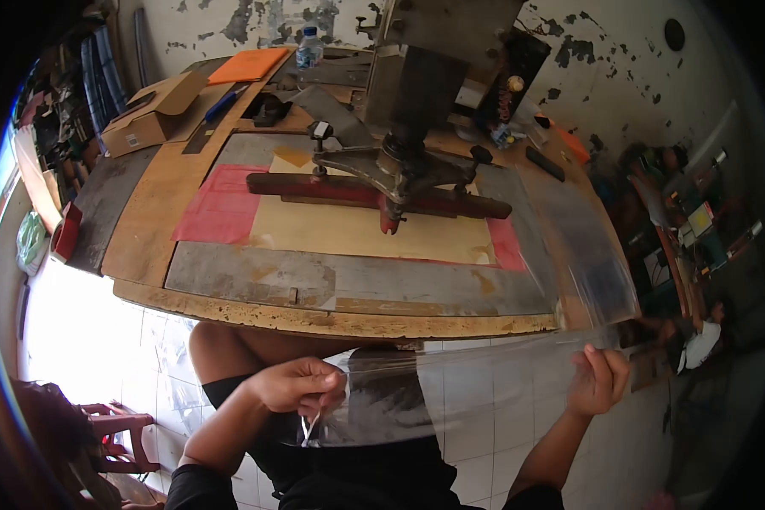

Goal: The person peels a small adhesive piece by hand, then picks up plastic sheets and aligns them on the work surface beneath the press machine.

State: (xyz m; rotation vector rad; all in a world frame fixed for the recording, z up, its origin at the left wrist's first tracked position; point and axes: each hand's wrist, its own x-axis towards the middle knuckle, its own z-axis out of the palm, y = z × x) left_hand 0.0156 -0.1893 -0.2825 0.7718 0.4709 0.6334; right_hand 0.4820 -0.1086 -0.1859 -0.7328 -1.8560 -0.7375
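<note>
A clear plastic sheet (476,382) stretches between my two hands, over my lap and below the front edge of the worktable (340,321). My left hand (302,387) pinches its left end, where the plastic bunches and hangs down a little. At the right, my right hand (599,380) grips the other end with curled fingers. Part of the plastic reaches up over the table's right front corner. Beyond the hands, a press head with a long red bar (378,195) sits above a cream sheet (340,231) with pink pieces (217,202) at its sides.
An open cardboard box (149,115), an orange folder (248,65), a blue cutter (223,104) and a water bottle (309,49) are on the table's far left part. A black bar (545,163) lies at the right. A red stool (123,438) stands at the lower left.
</note>
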